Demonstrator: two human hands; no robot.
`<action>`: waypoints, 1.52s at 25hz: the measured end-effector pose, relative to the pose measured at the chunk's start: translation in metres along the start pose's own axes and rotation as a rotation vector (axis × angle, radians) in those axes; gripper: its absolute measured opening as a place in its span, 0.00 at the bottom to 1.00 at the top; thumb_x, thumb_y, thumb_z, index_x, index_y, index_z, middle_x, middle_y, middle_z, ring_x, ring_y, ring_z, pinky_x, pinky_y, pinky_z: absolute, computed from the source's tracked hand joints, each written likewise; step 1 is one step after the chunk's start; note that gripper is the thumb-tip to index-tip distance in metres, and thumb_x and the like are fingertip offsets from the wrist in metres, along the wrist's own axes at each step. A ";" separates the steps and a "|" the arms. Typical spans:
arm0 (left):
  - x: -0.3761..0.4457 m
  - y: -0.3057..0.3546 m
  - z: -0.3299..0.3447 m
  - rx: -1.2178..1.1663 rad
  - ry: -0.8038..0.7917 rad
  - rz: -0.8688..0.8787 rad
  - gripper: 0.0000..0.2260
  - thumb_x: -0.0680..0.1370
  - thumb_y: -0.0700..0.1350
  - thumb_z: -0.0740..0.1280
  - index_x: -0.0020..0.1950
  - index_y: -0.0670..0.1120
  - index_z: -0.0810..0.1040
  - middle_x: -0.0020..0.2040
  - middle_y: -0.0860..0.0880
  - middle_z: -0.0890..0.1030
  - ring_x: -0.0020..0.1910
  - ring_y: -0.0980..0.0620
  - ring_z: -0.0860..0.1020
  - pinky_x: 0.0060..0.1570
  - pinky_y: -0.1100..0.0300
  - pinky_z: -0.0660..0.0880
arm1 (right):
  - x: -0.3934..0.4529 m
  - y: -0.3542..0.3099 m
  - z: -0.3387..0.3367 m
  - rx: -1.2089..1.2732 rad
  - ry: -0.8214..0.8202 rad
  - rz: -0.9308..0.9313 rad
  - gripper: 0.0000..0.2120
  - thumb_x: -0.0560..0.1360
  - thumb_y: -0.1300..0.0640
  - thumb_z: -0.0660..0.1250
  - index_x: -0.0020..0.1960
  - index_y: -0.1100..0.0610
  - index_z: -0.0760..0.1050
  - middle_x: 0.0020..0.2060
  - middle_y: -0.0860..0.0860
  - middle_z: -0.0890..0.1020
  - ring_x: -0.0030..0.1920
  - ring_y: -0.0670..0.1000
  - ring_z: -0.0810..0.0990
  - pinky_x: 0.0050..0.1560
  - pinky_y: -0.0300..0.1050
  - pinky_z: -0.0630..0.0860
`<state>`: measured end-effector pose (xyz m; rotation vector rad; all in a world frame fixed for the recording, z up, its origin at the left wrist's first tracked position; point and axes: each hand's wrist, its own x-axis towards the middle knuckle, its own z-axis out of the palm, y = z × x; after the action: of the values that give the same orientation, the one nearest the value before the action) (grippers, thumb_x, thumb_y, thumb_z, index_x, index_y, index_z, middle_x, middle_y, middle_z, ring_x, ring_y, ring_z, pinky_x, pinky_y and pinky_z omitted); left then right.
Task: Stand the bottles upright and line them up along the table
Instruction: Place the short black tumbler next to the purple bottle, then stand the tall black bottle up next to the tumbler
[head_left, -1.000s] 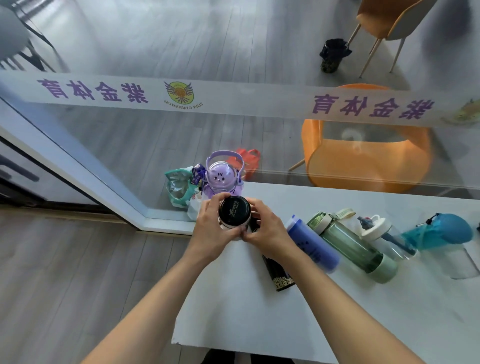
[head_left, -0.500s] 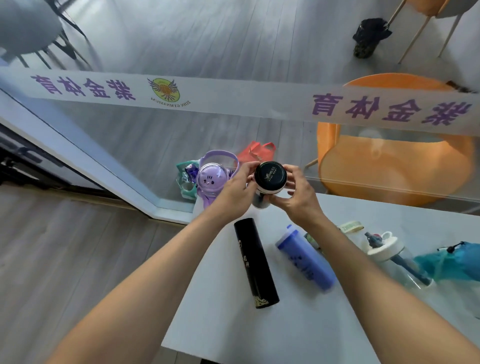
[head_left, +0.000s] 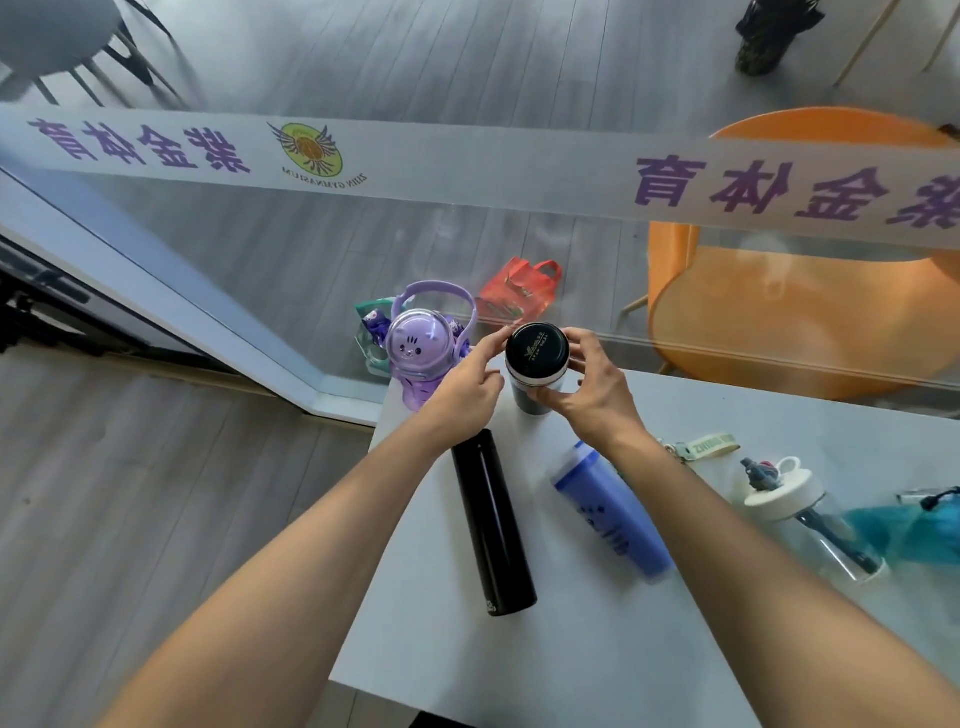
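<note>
A black-lidded cup stands upright near the far left of the white table. My right hand grips its side; my left hand touches its lid rim with the fingertips. A purple cartoon bottle stands upright just left of the cup. A slim black flask and a blue bottle lie flat nearer me. Further right lie a clear bottle with a white lid and a teal bottle.
A glass wall with a white banner runs behind the table's far edge. Beyond it sit an orange chair and a red bag. The table's left edge drops to grey floor beside the purple bottle. A strap tag lies by my right wrist.
Both hands carried the black-lidded cup away from me and set it upright beside the purple bottle. The black flask, hidden under my hands before, now lies in plain view.
</note>
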<state>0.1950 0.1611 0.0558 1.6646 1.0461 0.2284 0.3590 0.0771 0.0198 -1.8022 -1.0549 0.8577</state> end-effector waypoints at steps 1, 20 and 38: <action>-0.007 -0.010 0.000 0.040 0.044 -0.031 0.26 0.80 0.35 0.56 0.76 0.52 0.64 0.69 0.55 0.71 0.66 0.55 0.72 0.64 0.62 0.71 | -0.001 -0.001 0.004 -0.001 0.019 0.002 0.32 0.65 0.52 0.81 0.64 0.46 0.70 0.55 0.39 0.79 0.54 0.38 0.78 0.53 0.31 0.70; -0.082 -0.112 0.047 0.210 0.180 -0.392 0.50 0.70 0.48 0.76 0.80 0.58 0.44 0.67 0.41 0.70 0.65 0.38 0.72 0.62 0.48 0.70 | -0.019 -0.003 0.017 -0.103 0.181 0.110 0.38 0.62 0.46 0.82 0.66 0.49 0.67 0.60 0.48 0.79 0.59 0.49 0.78 0.59 0.45 0.75; -0.140 -0.089 0.037 -0.138 0.154 0.012 0.26 0.71 0.42 0.77 0.65 0.52 0.72 0.60 0.54 0.79 0.59 0.58 0.78 0.53 0.64 0.78 | -0.160 -0.012 0.058 0.095 -0.052 0.293 0.21 0.73 0.53 0.75 0.64 0.45 0.75 0.55 0.44 0.83 0.54 0.43 0.83 0.61 0.48 0.80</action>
<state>0.0896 0.0339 0.0147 1.5473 1.1098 0.4333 0.2407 -0.0455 0.0291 -1.8890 -0.7778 1.1163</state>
